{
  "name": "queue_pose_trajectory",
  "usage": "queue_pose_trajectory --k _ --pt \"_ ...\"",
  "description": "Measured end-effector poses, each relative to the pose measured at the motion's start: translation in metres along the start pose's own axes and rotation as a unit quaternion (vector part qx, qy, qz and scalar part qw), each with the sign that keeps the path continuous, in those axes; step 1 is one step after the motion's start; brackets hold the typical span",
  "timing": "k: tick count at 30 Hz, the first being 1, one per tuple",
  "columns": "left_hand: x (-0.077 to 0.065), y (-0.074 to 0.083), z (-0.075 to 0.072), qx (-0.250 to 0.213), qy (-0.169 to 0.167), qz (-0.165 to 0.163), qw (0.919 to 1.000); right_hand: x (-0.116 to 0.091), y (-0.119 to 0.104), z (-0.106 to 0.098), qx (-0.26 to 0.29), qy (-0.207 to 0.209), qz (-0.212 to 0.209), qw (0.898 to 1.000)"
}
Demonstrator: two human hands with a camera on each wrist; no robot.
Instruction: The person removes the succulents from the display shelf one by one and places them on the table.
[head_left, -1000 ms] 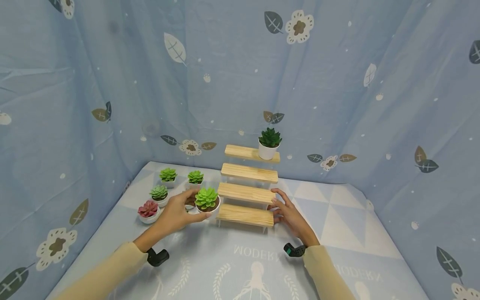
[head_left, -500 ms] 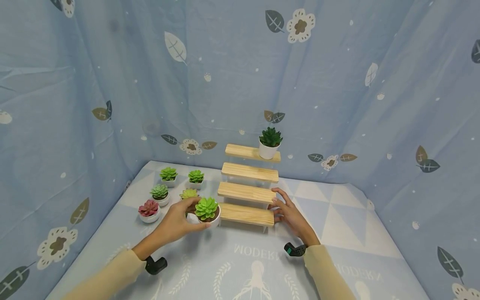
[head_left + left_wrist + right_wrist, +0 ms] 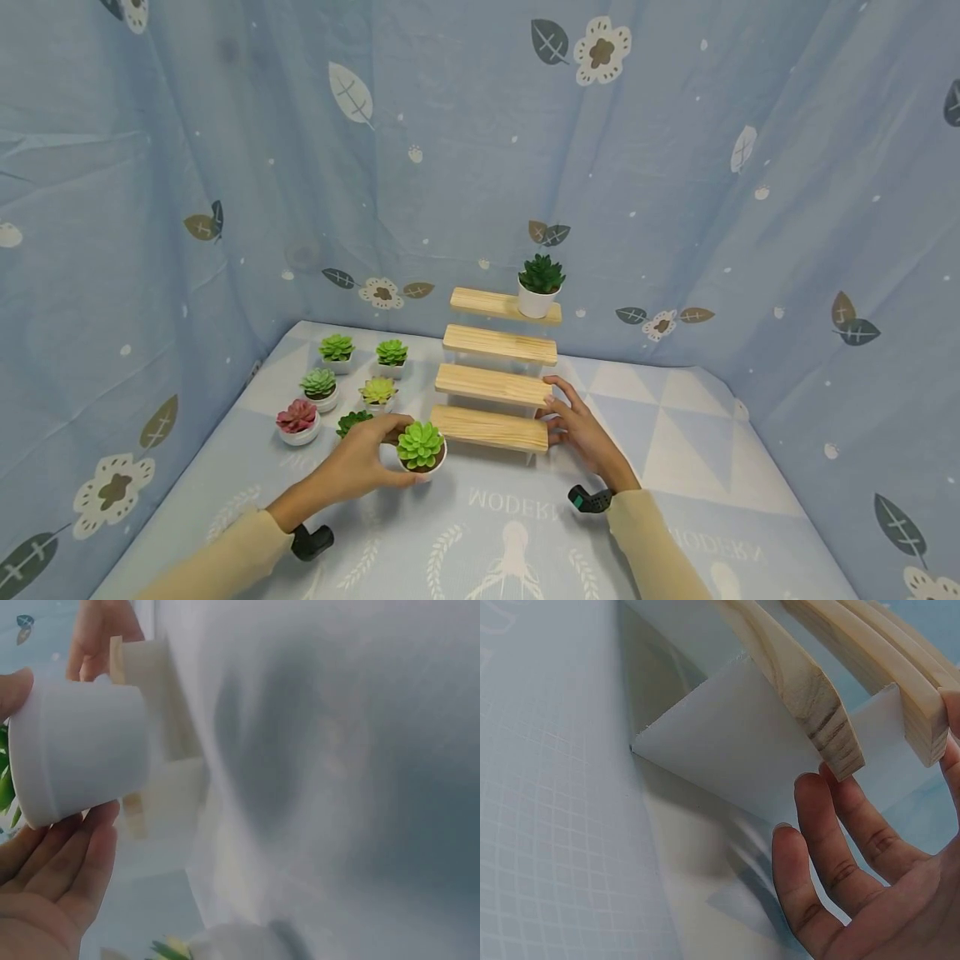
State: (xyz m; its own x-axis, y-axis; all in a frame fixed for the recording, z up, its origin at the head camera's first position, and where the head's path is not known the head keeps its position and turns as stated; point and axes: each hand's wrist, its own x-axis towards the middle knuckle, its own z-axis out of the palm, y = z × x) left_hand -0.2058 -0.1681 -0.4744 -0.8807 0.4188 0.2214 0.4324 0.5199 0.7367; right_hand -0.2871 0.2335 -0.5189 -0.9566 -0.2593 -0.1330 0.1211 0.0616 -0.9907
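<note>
My left hand [image 3: 367,458] holds a bright green succulent [image 3: 421,445] in a white pot [image 3: 82,750], thumb on one side and fingers on the other. It is in front of the left end of a stepped wooden shelf [image 3: 489,427]. At the shelf's right end my right hand [image 3: 581,433] rests its fingers against the steps. In the right wrist view, fingertips [image 3: 810,799] are right at the end of the lowest step [image 3: 810,697]. A dark green succulent [image 3: 542,275] in a white pot stands on the top step, toward its right end.
Left of the shelf stand several potted succulents: a red one [image 3: 297,421], a pale green one [image 3: 319,387], a yellow-green one [image 3: 378,392], and a dark green one [image 3: 352,422] partly behind my left hand. A patterned blue curtain [image 3: 465,167] hangs behind the table.
My left hand has moved the potted succulent toward me and lower, away from the shelf's front. The yellow-green and dark green succulents have come into view. My right hand has stayed put.
</note>
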Motion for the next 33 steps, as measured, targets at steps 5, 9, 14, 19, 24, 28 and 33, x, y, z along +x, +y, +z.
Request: queue_pose_trajectory --k 5,9,14,19,24,28,33 --pt "-0.001 -0.002 0.003 -0.001 -0.023 0.017 0.9996 0.0 -0.001 0.001 0.001 0.0 -0.005 1.0" --pt "-0.001 -0.002 0.004 0.001 -0.034 0.024 0.9991 0.001 -0.001 0.0 0.002 0.0 -0.01 1.0" --pt "-0.001 -0.004 0.007 -0.004 -0.052 0.022 0.9984 0.0 0.0 0.0 0.002 0.001 -0.006 1.0" --pt "-0.003 -0.006 0.011 0.007 -0.059 0.024 0.9979 0.0 0.001 0.0 0.002 -0.003 -0.005 1.0" --pt "-0.003 -0.009 0.016 0.027 -0.07 0.027 0.9968 0.001 0.001 -0.001 0.003 -0.003 -0.004 1.0" --pt "-0.004 -0.011 0.018 0.028 -0.072 0.024 0.9967 0.002 0.002 -0.001 0.001 -0.002 -0.002 1.0" --pt "-0.004 -0.012 0.02 0.025 -0.07 0.025 0.997 0.001 0.001 0.0 0.001 0.0 0.001 1.0"
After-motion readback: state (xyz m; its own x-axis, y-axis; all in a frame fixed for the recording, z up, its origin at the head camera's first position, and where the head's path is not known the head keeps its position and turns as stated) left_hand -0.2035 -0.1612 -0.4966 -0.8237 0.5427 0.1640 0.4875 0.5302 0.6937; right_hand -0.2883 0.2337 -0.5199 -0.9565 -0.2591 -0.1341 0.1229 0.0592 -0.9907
